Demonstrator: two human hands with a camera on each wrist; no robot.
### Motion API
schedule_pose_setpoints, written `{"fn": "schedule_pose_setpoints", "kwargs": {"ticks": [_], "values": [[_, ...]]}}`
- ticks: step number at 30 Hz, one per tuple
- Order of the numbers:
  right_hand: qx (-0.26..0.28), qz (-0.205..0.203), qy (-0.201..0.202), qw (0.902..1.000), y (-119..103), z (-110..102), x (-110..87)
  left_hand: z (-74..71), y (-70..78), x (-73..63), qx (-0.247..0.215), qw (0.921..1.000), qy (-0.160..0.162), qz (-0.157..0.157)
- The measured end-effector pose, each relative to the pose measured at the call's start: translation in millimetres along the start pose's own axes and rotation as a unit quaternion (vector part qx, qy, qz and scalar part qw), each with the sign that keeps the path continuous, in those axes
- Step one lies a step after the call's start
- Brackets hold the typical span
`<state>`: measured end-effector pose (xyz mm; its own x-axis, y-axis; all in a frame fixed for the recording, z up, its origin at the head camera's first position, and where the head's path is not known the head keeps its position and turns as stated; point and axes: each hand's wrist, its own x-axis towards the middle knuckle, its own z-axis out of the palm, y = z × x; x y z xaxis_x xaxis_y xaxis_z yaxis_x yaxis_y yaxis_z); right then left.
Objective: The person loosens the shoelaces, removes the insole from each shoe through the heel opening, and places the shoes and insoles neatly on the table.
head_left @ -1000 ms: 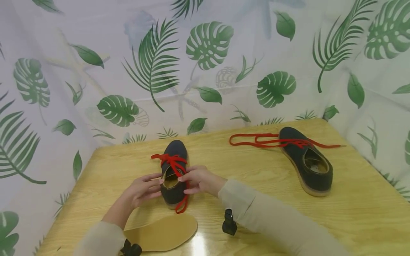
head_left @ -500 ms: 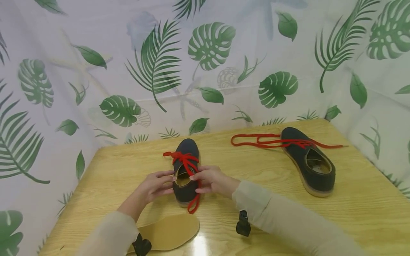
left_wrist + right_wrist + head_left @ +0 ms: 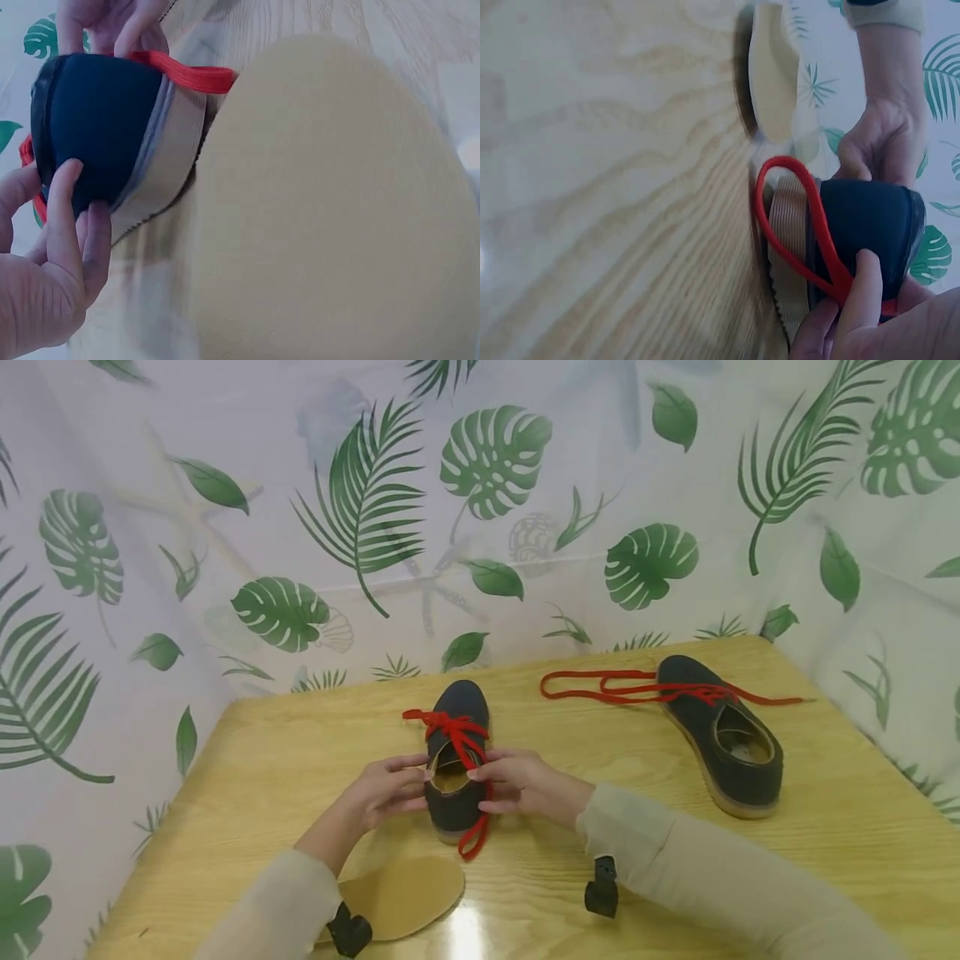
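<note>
A navy lace-up shoe (image 3: 457,810) with a tan sole and red laces (image 3: 457,727) stands toe-away on the table, its heel toward me. My left hand (image 3: 386,789) grips its left side, thumb at the rim of the opening. On the other side my right hand (image 3: 528,783) holds the shoe, thumb on the opposite rim. A red lace loop hangs down by the heel on the right. The left wrist view shows the fingers of both hands on the shoe's heel (image 3: 105,120). In the right wrist view the lace loop (image 3: 765,202) crosses the sole's edge.
A tan insole (image 3: 412,897) lies on the wooden table (image 3: 555,877) in front of the shoe, partly behind my left wrist. A matching second shoe (image 3: 750,781), its red laces (image 3: 585,675) spread loose, stands at the right. Leaf-printed cloth (image 3: 480,552) hangs behind the table.
Both hands have moved right together with the shoe between them. The second shoe and the insole stay where they were, and my left forearm now covers more of the insole.
</note>
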<state>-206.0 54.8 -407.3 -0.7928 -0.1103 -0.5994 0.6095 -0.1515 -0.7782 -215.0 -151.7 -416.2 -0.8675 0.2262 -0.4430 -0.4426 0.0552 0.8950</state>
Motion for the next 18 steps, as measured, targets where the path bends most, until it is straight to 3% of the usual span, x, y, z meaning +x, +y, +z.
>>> {"fn": "schedule_pose_setpoints", "kwargs": {"ticks": [6,18], "values": [[0.033,0.000,0.001,0.9995,4.6,-8.7,-7.2,7.6,-1.1,2.4,0.007,0.9998,-0.017,0.003],[0.038,-0.010,0.007,0.9992,3.9,-15.3,-19.1,19.1,-0.8,12.4,0.022,0.9997,0.001,0.005]]}}
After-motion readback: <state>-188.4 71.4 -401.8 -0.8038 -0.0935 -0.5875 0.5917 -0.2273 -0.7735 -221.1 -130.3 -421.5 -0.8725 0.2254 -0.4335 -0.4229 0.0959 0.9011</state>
